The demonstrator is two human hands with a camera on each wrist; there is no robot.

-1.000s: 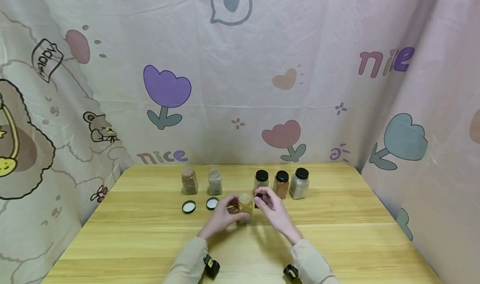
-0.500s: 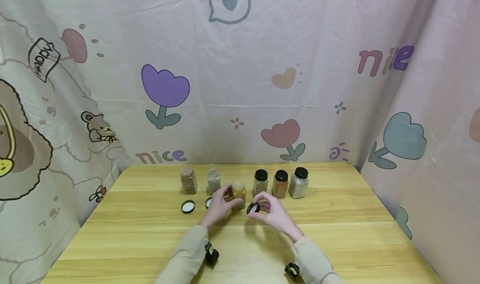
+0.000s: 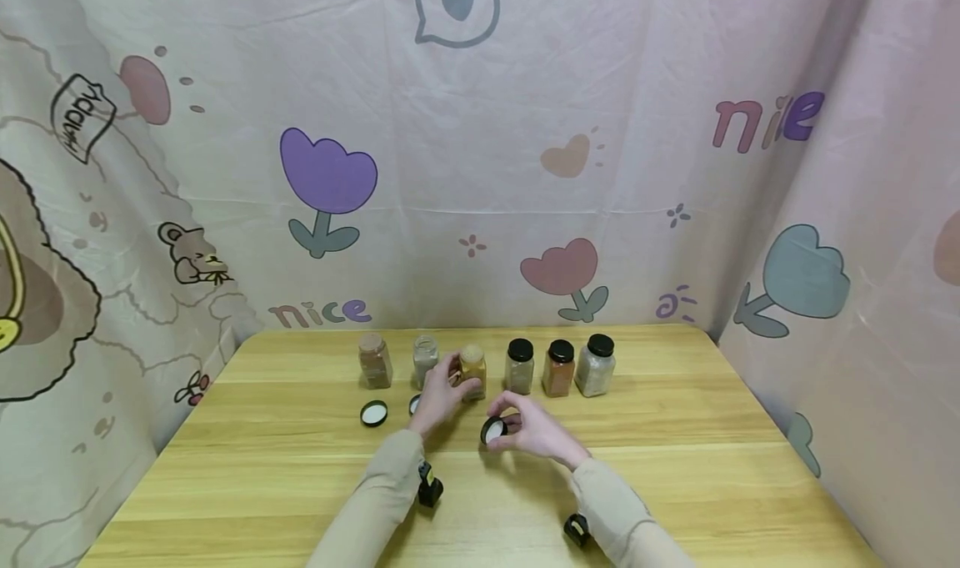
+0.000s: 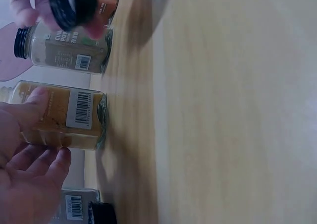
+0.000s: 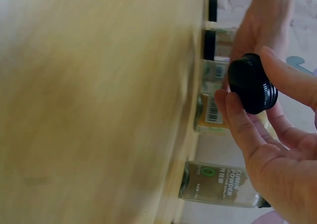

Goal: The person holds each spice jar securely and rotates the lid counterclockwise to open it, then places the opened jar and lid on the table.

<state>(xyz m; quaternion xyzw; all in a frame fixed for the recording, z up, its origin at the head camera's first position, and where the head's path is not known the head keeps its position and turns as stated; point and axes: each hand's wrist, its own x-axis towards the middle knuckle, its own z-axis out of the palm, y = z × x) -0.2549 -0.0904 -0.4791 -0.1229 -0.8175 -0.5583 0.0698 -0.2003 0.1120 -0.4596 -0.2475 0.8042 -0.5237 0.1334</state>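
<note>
A glass spice jar of yellow powder (image 3: 473, 374), its black lid off, stands upright in line with the other jars. My left hand (image 3: 438, 393) grips this jar from its left side, thumb across the front and fingers behind, as the left wrist view also shows (image 4: 29, 154). Nearer the front, my right hand (image 3: 532, 426) pinches a black screw lid (image 3: 493, 430) by its edge, white inner side showing. In the right wrist view that lid (image 5: 252, 84) sits between thumb and fingertips, above the table.
Left of the yellow jar stand two lidless jars, one brown (image 3: 375, 362) and one greyish (image 3: 425, 362). Lids lie before them, one in plain sight (image 3: 373, 414), one partly behind my left hand. Rightward stand capped cumin (image 3: 519, 368), orange (image 3: 558, 369) and pale (image 3: 596, 367) jars.
My left hand has carried the yellow jar away from me and slightly left, into the row. My right hand has drawn the lid off to the side, lower and leftward, turning its white inside into view.
</note>
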